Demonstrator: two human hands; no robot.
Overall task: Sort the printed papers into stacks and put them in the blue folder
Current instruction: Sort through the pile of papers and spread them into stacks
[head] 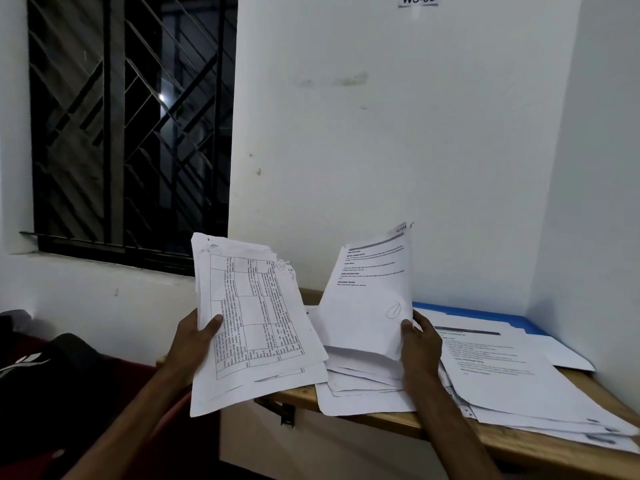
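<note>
My left hand (195, 341) grips a sheaf of printed papers (252, 320), raised over the desk's left end, with a table printed on the top sheet. My right hand (420, 348) pinches the lower right corner of a single printed sheet (372, 292) and holds it upright. Under that sheet lies a loose stack of papers (363, 386) on the wooden desk (512, 441). Another spread stack (512, 379) lies to the right. The blue folder (485, 315) lies at the back right against the wall, mostly covered by papers.
White walls close in the desk at the back and right. A barred window (128, 126) fills the upper left. A dark bag (62, 375) sits at the lower left beside the desk. A metal bracket (287, 414) hangs under the desk's front edge.
</note>
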